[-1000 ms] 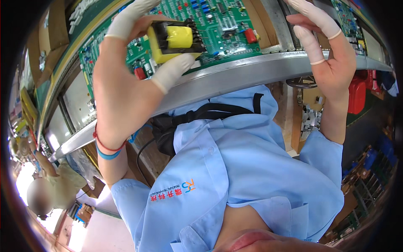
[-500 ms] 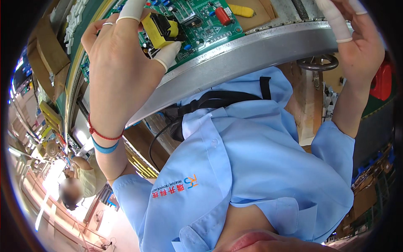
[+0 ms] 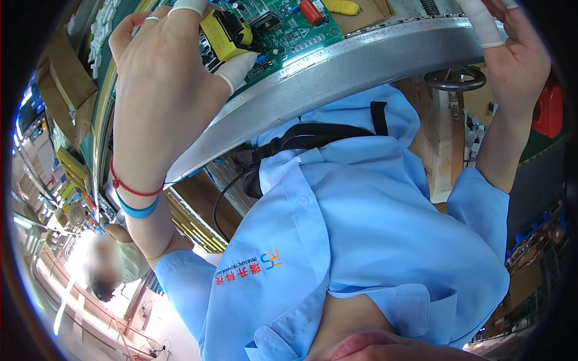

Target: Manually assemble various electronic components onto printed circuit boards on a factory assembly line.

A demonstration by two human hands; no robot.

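At the top left, my left hand (image 3: 165, 90) is closed around a yellow-and-black transformer (image 3: 221, 35) on a green circuit board (image 3: 301, 37). White finger cots cover its thumb and a finger, and the thumb lies along the transformer's near side. The fingertips beyond it are partly hidden or cut off by the upper edge. A red capacitor (image 3: 310, 12) stands on the board, right of the transformer. My right hand (image 3: 515, 66) is raised at the upper right, apart from the board, also in white finger cots. Its fingertips run out of the picture, so whether it holds anything is hidden.
A curved grey metal rail (image 3: 361, 57) runs along the near side of the board. Below it, near my right hand, is a dark handwheel (image 3: 454, 78). Something yellow (image 3: 342, 7) lies on cardboard beyond the board. A co-worker (image 3: 129, 262) is at the far left.
The board, the transformer and my left hand have shifted slightly up and left in the picture. The left hand keeps its hold. My right hand sits slightly higher.
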